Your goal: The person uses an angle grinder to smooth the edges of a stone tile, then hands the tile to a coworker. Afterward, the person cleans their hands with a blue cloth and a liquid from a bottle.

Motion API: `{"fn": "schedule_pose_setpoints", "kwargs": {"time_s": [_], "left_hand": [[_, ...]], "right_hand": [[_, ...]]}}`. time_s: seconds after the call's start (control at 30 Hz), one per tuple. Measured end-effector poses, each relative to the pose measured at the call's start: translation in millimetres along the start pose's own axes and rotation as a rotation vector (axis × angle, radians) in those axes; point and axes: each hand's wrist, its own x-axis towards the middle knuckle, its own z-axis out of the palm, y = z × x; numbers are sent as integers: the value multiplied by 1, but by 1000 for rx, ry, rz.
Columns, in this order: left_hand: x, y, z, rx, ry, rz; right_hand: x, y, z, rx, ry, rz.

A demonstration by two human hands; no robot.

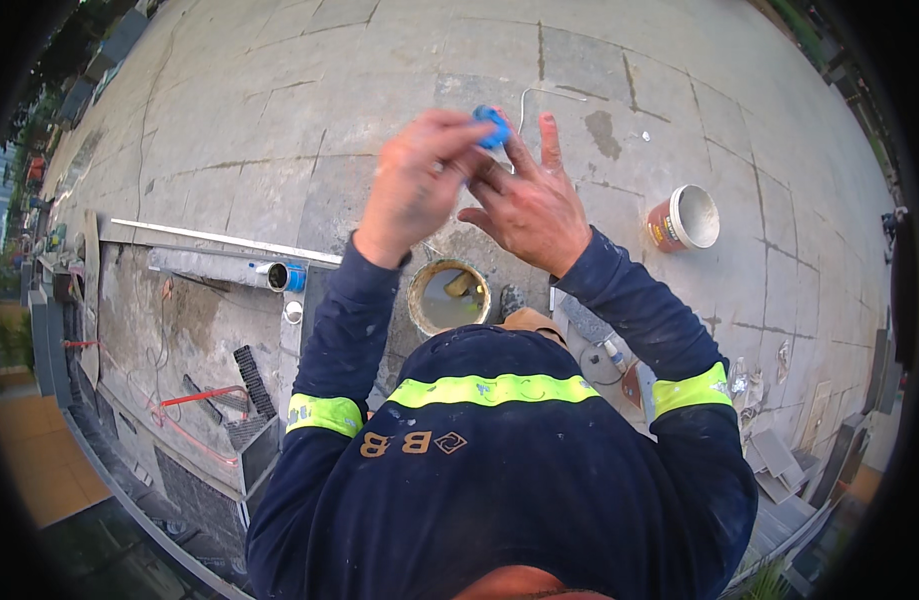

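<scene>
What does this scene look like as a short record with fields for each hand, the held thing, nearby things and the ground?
left hand: left hand raised, fingertips pinching the small blue object
right hand: right hand open-fingered, touching the same object from below
nearby: round open bucket under the hands; red-sided tub to the right; grey pipe to the left
ground: stone paving

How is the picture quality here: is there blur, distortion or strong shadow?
Head view: strong fisheye bending with black corners; paving joints curve near the rim. Light is soft and even, without hard shadows. The left hand is slightly motion-blurred beside the right hand; the small blue object looks smeared.
</scene>
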Motion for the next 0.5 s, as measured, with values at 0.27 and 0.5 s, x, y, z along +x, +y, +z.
{"fn": "schedule_pose_setpoints", "kwargs": {"time_s": [0.27, 0.5], "left_hand": [[-1, 1, 26, 130, -94, 233], [-3, -24, 4, 348, 162, 341]], "right_hand": [[0, 12, 14, -126, -64, -128], [-6, 19, 7, 509, 266, 189]]}}
